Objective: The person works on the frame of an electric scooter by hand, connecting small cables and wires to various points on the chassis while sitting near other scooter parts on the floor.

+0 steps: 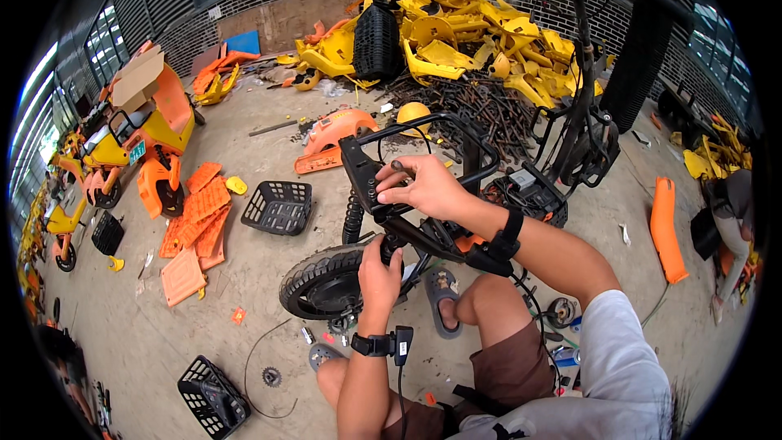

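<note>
Scooter frame (429, 242): right fingers (394, 195) at upper bracket (356, 165).

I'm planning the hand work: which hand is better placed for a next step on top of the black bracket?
Likely the right hand: it is at the top of the black bracket, while the left hand is lower, near the tire.

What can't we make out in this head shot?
All in the head view:
Black part at left hand: fingers cover most of it.
Dark piece at right hand: too small to identify.
Scooter tire: right side partly behind left hand.
Co-worker, far right: cut off by lens rim.
</note>
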A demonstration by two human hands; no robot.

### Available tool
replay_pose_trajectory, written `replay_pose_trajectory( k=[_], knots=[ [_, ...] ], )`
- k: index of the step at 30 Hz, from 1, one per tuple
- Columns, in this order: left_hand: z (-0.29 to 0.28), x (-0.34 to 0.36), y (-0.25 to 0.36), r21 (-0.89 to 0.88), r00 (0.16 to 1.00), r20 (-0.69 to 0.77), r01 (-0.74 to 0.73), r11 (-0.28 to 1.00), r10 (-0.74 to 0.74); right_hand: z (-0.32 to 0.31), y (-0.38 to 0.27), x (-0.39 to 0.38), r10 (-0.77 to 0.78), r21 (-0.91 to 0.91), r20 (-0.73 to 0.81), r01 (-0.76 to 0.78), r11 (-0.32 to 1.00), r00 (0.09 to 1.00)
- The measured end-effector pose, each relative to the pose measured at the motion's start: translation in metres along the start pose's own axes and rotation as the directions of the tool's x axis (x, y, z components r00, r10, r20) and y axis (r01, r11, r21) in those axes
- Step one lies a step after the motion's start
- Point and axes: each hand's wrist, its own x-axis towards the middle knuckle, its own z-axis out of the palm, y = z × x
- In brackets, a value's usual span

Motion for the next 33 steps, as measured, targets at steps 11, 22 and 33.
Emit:
replay_pose_trajectory(
  k=[11,22,33],
  knots=[
    [0.000,-0.001,-0.001,0.014,1.000,-0.002,0.009,1.000,-0.009,0.007,0.005,-0.005,-0.015,0.072,-0.071,0.020,0.997,0.997],
    [-0.004,-0.001,0.003,0.006,0.999,0.027,0.035,0.999,-0.035,0.011,0.011,-0.005,-0.033,0.050,-0.130,0.039,0.998,0.991],
    [-0.001,-0.003,0.003,0.029,1.000,0.020,-0.001,1.000,0.000,0.015,0.020,-0.007,-0.045,0.108,-0.134,0.060,0.992,0.990]
  ],
)
